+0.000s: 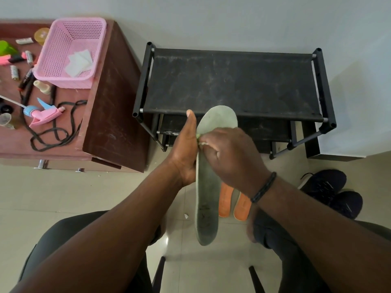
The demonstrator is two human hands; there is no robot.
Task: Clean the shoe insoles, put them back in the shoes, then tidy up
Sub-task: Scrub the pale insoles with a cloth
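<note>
A long grey insole (207, 204) stands nearly upright in front of me, toe end up. My left hand (186, 149) holds it from behind at its left edge, thumb pointing up. My right hand (228, 153) grips a small green and white cleaning piece (200, 139), mostly hidden under the fingers, and presses it on the insole's upper half. Two orange insoles (234, 205) lie on the tiled floor behind the grey one. A pair of dark shoes (332, 191) sits on the floor at the right.
A black shoe rack (232, 83) stands against the wall ahead. At the left, a brown table (110, 115) carries a pink basket (72, 51) with white wipes, a pink and blue spray head (42, 114), black laces and small items. A scrap (186, 216) lies on the floor.
</note>
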